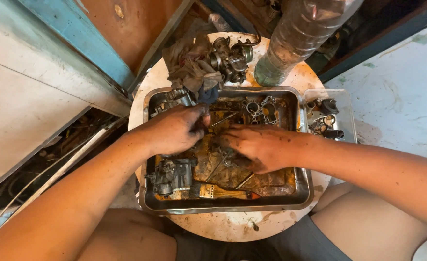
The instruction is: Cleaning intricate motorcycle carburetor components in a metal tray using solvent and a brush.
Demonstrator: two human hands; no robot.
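One paintbrush, two hands in one tray

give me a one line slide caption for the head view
Two grimy hands, left and right, work over small parts in an oily metal tray.

Small round white table, stained and scuffed. Pale concrete floor on the right with faint green marks. Off-white panel at left, blue painted edge above it, rust-brown sheet behind. Loose cables in the dark gap below. Warm, even light.
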